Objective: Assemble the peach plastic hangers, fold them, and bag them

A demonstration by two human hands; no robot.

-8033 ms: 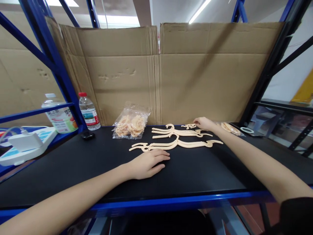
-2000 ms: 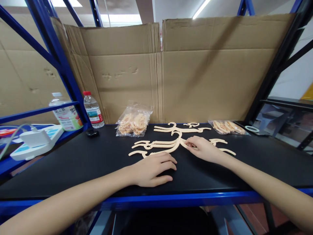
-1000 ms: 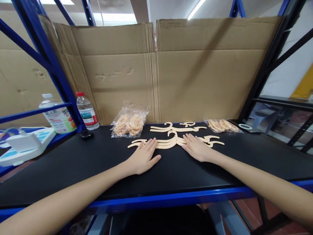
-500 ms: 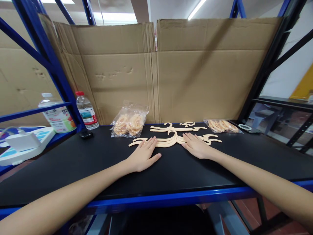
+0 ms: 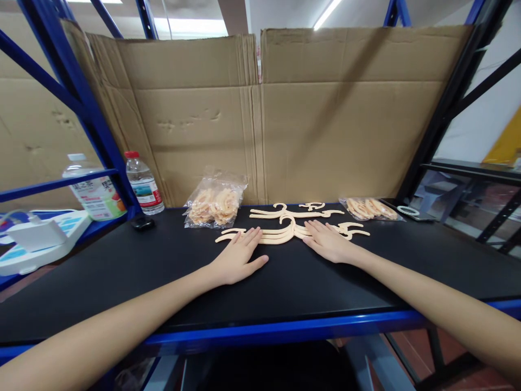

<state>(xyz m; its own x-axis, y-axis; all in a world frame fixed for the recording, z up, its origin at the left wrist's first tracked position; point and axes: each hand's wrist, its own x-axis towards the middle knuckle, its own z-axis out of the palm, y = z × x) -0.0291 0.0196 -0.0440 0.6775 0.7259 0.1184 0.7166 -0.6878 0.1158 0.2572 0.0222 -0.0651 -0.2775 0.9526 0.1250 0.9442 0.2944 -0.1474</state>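
Cream plastic hangers [image 5: 280,234] lie stacked flat on the black shelf top [image 5: 122,271], with another hanger [image 5: 293,213] behind them. My left hand [image 5: 238,255] lies flat and open, fingertips on the stack's left arm. My right hand [image 5: 328,243] lies flat and open too, fingertips on the stack's right arm. Neither hand grips anything.
A clear bag of cream parts [image 5: 215,205] sits behind my left hand, another bag [image 5: 370,208] at the right. Two water bottles [image 5: 140,183] stand at the left by a blue upright. Cardboard sheets [image 5: 260,114] wall off the back. A white ring [image 5: 407,210] lies far right.
Over the last seconds both hands gathered the nearer hangers into one stack and flattened onto it. In the last half second they barely moved.
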